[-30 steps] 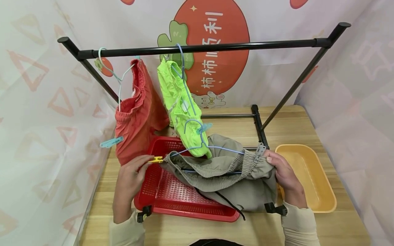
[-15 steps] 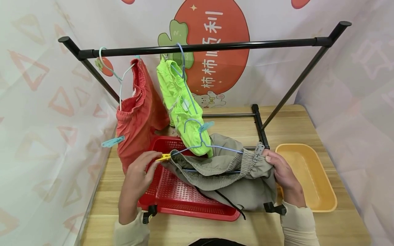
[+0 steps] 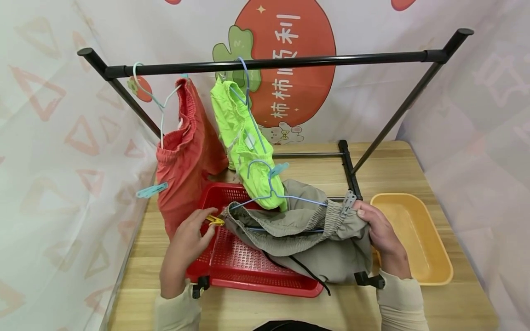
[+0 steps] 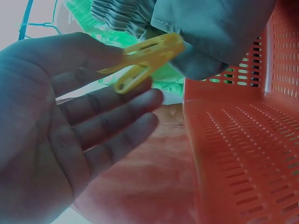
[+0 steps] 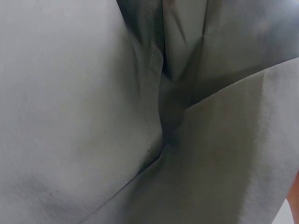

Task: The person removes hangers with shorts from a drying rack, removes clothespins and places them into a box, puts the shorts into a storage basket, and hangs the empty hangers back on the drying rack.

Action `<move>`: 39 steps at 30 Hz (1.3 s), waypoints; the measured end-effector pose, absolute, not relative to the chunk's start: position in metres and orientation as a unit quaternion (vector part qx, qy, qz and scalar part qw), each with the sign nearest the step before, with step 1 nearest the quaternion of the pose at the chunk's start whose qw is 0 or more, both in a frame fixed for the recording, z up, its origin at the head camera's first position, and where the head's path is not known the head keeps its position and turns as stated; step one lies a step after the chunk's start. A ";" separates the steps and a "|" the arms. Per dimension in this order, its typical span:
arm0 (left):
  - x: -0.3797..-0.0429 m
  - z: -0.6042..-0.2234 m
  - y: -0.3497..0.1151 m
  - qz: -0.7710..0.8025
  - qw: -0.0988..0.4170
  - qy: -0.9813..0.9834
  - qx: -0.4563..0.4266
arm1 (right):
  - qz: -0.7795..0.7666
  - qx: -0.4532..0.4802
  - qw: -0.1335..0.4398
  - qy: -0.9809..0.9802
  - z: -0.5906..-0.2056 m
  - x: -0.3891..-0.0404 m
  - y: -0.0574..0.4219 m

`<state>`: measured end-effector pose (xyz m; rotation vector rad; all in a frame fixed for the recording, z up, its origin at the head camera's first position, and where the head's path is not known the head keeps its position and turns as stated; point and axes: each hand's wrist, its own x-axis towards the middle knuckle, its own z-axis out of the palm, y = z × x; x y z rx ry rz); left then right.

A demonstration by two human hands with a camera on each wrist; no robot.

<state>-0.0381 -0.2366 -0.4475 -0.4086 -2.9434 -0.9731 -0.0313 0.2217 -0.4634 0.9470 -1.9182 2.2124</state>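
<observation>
Grey-green pants with an elastic waistband and black drawstring hang over the red basket's right part. A blue hanger runs inside the waistband. A grey clothespin stands on the waistband's right end. There my right hand grips the fabric; the right wrist view is filled with grey cloth. My left hand pinches a yellow clothespin between thumb and fingers, beside the waistband's left end. Whether its jaws touch the cloth, I cannot tell. The other left fingers are loosely bent.
A black rack spans the table. Red shorts and neon-green shorts hang from it on hangers, with blue clothespins. Below lies the red basket. At the right stands a yellow tray.
My left hand moved right with the yellow clothespin up to the waistband's left end, then slightly down and back left, the clothespin turning. The right hand has kept its hold on the pants.
</observation>
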 end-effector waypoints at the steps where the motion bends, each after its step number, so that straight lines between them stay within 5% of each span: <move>1: -0.039 -0.448 -0.237 -0.307 -0.005 -0.943 -0.127 | 0.719 0.307 0.033 -0.622 -0.463 -0.031 0.222; 9: -0.041 -0.449 -0.239 -0.298 -0.078 -0.945 -0.110 | 0.724 0.298 0.037 -0.621 -0.463 -0.030 0.224; 39: -0.062 -0.460 -0.224 -0.367 -0.036 -0.899 -0.234 | 0.728 0.318 0.021 -0.607 -0.461 -0.032 0.220</move>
